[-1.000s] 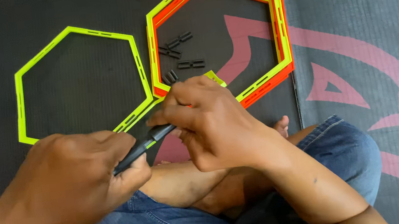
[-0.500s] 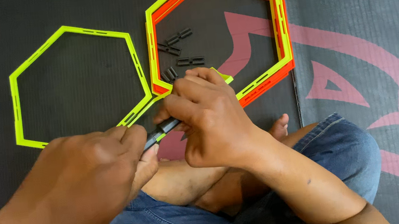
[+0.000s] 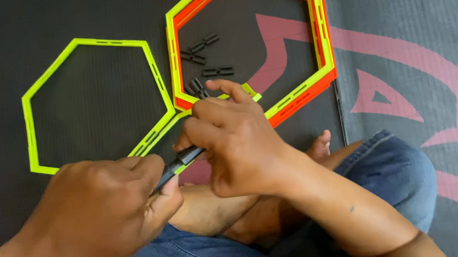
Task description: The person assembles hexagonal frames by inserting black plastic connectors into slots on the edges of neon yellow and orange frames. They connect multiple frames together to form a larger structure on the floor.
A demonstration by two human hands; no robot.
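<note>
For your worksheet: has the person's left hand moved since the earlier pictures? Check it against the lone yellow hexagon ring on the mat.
Yes. The left hand has moved right, from below the yellow hexagon ring towards the right hand, closing the gap along the dark clip.

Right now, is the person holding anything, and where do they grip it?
Both hands grip a yellow-green strip with a black clip: the left hand at its near end, the right hand farther up.

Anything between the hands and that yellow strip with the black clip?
Nothing visible. Left hand and right hand both already touch the yellow strip, meeting at the black clip. The loose black clips lie apart, inside the stacked hexagon rings.
</note>
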